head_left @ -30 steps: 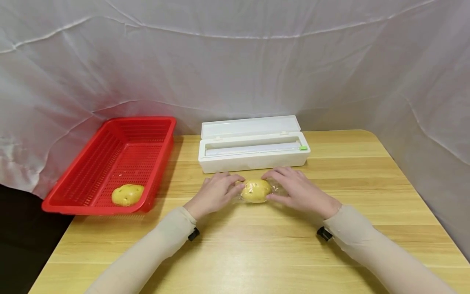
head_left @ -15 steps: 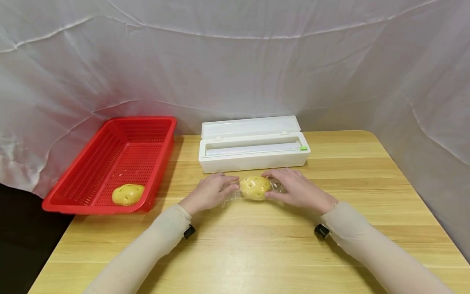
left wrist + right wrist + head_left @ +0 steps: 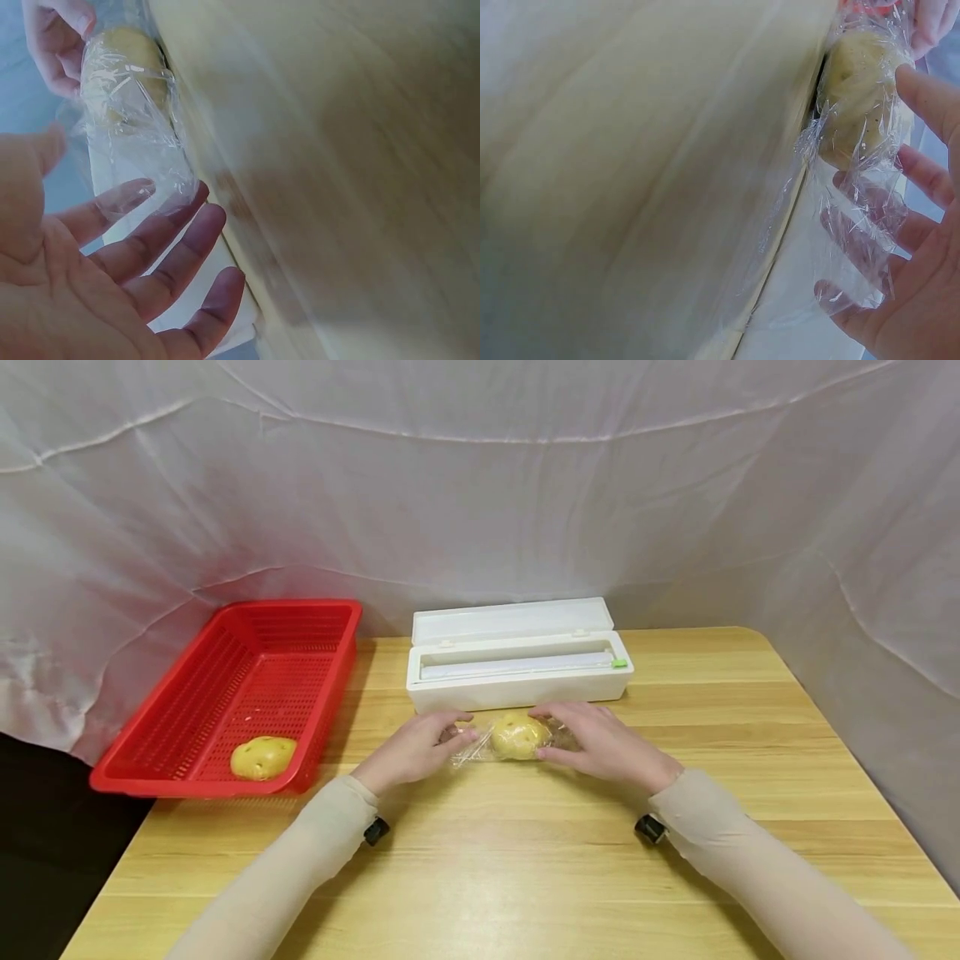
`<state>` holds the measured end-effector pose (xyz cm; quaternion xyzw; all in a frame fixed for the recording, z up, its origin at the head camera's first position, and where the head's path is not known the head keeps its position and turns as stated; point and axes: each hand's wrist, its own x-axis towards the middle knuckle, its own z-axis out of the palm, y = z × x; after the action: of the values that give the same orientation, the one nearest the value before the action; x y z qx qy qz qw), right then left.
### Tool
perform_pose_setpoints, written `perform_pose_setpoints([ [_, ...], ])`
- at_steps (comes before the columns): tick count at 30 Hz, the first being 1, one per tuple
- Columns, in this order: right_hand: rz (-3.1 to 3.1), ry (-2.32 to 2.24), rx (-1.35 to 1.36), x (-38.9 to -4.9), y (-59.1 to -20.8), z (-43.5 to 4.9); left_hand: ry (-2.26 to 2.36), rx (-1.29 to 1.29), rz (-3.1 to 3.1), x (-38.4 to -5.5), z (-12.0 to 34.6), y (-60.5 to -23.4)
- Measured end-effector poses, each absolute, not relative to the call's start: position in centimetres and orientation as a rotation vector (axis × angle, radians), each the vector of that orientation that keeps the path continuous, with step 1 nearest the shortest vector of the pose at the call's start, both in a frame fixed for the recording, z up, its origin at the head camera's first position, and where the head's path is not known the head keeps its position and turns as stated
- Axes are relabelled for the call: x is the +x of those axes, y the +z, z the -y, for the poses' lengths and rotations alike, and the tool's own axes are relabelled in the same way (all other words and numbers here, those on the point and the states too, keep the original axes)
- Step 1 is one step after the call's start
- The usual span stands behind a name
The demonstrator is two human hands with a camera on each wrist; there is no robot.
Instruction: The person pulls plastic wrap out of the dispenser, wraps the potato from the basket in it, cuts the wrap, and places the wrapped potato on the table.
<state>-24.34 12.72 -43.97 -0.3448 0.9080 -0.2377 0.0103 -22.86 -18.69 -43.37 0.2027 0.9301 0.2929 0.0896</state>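
Note:
A yellow potato [image 3: 517,735] in clear plastic wrap is between my two hands, just in front of the white cling film box [image 3: 517,687]. My right hand [image 3: 600,739] holds its right end, thumb on the near side and forefinger on the far side. Loose film [image 3: 855,232] hangs over that hand's other fingers in the right wrist view. My left hand [image 3: 416,747] is spread at the left end, thumb apart from the fingers, with fingertips at the loose plastic wrap [image 3: 150,161]. Seen from the left wrist, part of the left forefinger lies behind the film.
A red perforated basket [image 3: 330,727] stands at the left, a second potato [image 3: 262,757] in its near corner. The box's lid [image 3: 513,621] is raised, showing a film roll [image 3: 517,665] and a green slider [image 3: 619,663]. A grey curtain [image 3: 480,510] hangs behind the wooden table [image 3: 480,877].
My left hand has drawn away leftward from the potato, and more loose film shows between them. The potato and my right hand have shifted slightly toward the box and left.

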Motion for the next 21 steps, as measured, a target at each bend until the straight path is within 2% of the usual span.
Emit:
perform_pose_setpoints([
  [12,-2.833,-0.742,-1.051,-24.23,-44.02,-12.53,0.710,0.687,-2.839,-22.66,17.79,-43.84],
  [21,-2.840,-0.741,-1.100,-24.24,-44.01,-12.23,0.845,0.574,-2.731,-23.24,18.29,-44.19],
])
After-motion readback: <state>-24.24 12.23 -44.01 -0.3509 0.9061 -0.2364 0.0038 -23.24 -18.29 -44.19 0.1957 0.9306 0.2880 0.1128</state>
